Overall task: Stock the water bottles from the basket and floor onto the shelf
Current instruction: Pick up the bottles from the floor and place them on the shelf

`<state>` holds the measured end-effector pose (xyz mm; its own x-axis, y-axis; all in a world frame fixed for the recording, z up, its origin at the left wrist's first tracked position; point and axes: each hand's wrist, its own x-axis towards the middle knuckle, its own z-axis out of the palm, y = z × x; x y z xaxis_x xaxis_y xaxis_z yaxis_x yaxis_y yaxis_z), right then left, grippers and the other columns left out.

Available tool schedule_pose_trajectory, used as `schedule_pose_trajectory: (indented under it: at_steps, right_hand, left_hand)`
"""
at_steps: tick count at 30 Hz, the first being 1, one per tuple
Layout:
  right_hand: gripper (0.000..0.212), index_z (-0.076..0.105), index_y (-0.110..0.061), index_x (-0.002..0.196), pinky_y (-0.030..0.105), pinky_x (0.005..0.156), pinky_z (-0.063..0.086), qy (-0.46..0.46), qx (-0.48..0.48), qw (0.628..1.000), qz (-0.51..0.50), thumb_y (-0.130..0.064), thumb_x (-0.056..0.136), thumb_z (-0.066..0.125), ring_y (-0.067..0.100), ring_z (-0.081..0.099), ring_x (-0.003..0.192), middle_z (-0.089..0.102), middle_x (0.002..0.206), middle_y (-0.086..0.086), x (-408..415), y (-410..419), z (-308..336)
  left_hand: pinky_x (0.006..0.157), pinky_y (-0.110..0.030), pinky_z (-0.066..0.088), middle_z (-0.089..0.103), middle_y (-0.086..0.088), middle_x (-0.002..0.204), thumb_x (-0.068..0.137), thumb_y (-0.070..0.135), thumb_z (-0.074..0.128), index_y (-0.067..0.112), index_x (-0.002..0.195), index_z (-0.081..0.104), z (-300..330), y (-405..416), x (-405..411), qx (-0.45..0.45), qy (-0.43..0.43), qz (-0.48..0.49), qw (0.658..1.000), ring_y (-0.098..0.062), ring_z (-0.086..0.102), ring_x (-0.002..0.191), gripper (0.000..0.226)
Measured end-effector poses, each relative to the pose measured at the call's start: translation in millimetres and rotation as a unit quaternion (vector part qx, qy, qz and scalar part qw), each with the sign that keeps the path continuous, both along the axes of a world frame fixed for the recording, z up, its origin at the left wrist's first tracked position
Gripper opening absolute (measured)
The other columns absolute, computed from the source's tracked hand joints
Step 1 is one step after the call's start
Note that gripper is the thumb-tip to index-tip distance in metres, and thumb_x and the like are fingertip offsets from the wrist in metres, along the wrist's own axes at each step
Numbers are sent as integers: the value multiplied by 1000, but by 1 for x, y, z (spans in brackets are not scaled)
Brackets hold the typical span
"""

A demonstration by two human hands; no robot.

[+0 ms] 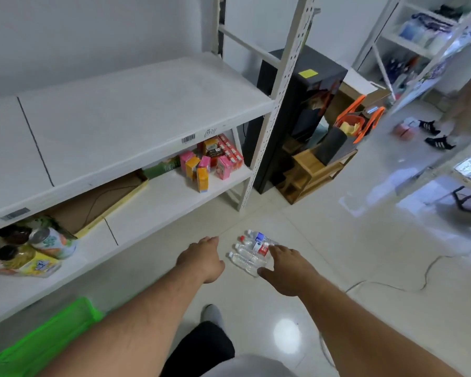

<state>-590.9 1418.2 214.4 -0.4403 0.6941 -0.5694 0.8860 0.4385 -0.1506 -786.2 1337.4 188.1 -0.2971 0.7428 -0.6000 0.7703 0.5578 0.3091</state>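
Three clear water bottles [249, 251] with white caps and red-and-blue labels lie side by side on the pale tiled floor. My right hand [288, 265] reaches down over their near ends, fingers spread, touching or almost touching them. My left hand [203, 257] hangs just left of the bottles with loosely curled fingers and holds nothing. A green mesh basket [46, 341] sits at the lower left; its inside is hidden. The white shelf [136, 110] stands to the left with a bare upper board.
The lower shelf board holds juice cartons [201, 165], a flat cardboard tray [101, 200] and cans and bottles [33, 251]. A black cabinet [297, 112], a wooden stool [313, 170] with an orange-handled bag [346, 131], a floor cable [392, 287] and another person's feet [435, 134] are to the right.
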Motion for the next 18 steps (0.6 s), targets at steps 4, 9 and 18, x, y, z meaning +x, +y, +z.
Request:
schedule_pose_trajectory:
  at_steps: [4,9,18]
  right_hand:
    - [67,37,-19,149,37,107,40,-14,5,1000,8,-56,95,50,26,44,134,46,150,2,-11,57,5]
    - [67,39,-20,148,37,106,41,-1,-12,1000,22,-58,94,51,25,47,132,48,149,1,-22,105,10]
    - [60,42,-15,145,36,105,40,-37,-70,991,110,-48,97,52,27,48,131,49,147,7,-36,206,-22]
  left_hand:
    - [108,-40,40,27,3,160,93,41,51,26,154,22,-1,53,-2,5,-7,-1,1000,-26,39,138,70]
    - [106,-40,41,29,3,160,92,42,54,28,155,21,11,103,-11,2,-4,29,1000,-27,41,138,72]
    - [109,-37,40,25,5,162,90,42,54,28,156,18,-24,156,-10,-13,-36,166,985,-24,38,141,77]
